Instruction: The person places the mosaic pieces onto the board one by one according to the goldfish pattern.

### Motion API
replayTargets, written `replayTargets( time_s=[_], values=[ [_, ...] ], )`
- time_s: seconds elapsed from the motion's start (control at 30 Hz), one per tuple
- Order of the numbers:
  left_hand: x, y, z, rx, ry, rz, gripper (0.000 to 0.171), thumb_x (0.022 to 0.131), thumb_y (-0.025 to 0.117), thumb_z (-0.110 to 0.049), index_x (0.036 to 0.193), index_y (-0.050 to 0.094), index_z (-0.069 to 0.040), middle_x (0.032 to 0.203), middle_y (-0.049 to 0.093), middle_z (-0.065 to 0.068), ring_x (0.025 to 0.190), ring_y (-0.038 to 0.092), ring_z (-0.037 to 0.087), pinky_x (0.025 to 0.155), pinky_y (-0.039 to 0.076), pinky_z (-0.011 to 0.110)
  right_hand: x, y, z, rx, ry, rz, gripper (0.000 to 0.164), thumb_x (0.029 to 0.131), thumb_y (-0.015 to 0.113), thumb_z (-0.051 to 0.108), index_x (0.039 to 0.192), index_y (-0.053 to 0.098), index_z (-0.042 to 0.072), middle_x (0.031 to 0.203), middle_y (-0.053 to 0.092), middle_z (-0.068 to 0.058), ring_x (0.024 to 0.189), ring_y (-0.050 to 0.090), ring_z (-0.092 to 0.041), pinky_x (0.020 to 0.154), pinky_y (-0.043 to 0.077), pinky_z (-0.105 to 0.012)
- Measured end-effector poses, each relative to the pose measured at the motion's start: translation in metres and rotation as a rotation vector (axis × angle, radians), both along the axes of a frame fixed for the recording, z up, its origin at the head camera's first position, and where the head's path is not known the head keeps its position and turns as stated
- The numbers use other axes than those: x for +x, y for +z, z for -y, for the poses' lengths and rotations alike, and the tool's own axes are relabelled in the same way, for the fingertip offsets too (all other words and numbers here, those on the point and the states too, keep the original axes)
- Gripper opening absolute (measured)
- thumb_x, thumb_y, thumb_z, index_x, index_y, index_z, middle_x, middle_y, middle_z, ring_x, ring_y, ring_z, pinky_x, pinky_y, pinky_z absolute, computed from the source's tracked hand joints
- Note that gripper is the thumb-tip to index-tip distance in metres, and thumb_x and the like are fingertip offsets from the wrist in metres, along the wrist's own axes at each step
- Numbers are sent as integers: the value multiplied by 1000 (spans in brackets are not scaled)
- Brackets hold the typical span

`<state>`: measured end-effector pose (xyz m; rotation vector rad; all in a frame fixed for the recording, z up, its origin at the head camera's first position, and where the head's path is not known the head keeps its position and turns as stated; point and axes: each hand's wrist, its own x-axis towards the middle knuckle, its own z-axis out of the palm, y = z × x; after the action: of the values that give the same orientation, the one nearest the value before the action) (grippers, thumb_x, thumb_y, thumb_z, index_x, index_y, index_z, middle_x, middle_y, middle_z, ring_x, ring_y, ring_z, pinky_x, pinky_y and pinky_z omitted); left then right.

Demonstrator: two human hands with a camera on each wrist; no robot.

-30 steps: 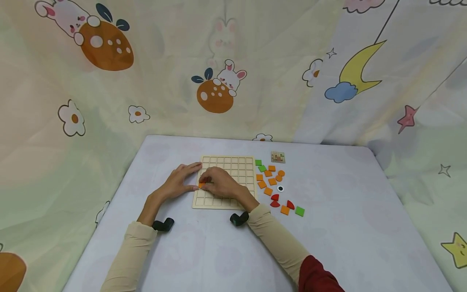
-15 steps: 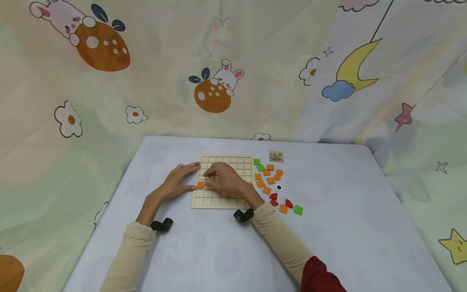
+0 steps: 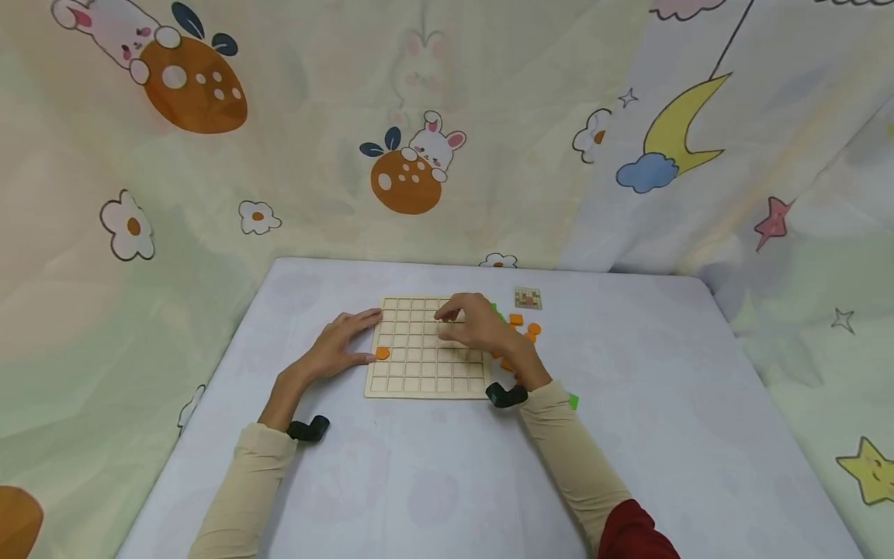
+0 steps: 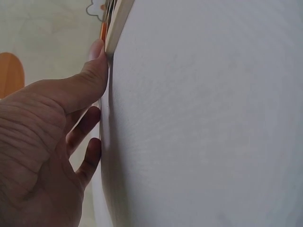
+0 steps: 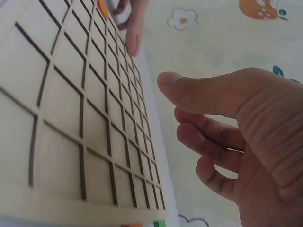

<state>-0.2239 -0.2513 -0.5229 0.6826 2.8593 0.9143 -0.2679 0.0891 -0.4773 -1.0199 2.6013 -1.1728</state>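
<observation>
A pale wooden grid board (image 3: 427, 392) lies on the table. One round orange piece (image 3: 382, 353) sits in a cell at its left edge. My left hand (image 3: 337, 341) rests against the board's left side, fingers spread, with the thumb beside the orange piece; in the left wrist view the thumb (image 4: 90, 78) touches the board's edge. Above the right half of the board hovers my right hand (image 3: 478, 322). In the right wrist view its thumb (image 5: 203, 94) and loosely bent fingers stand apart, with nothing between them.
Right of the board lie loose orange pieces (image 3: 516, 319) and green pieces (image 3: 574, 401), partly hidden by the right arm. Behind them is a small patterned card (image 3: 528, 298). Each wrist wears a black camera (image 3: 506, 395). A printed cloth (image 3: 314, 155) hangs behind the table.
My right hand has let go of the round orange piece at the left edge and moved right across the board. The left hand has stayed in place.
</observation>
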Motion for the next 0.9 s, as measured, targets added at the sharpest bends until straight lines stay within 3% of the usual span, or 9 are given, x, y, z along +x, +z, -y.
replayTargets(
  time_s=[0.3, 0.9],
  values=[
    [0, 0, 1, -3, 13, 2, 87, 92, 89, -19, 166, 46, -9, 177, 40, 11, 148, 46, 40, 115, 37, 64, -3, 5, -26, 10, -51, 21, 32, 93, 86, 8, 123, 80, -1, 118, 80, -17, 107, 70, -33, 99, 58, -54],
    [-1, -2, 1, 5, 4, 3, 86, 92, 88, -20, 166, 46, -8, 177, 40, 12, 146, 47, 40, 115, 37, 65, -5, -4, -77, 10, -153, 0, 31, 92, 86, 7, 120, 80, -4, 116, 80, -21, 107, 71, -41, 95, 58, -58]
  ],
)
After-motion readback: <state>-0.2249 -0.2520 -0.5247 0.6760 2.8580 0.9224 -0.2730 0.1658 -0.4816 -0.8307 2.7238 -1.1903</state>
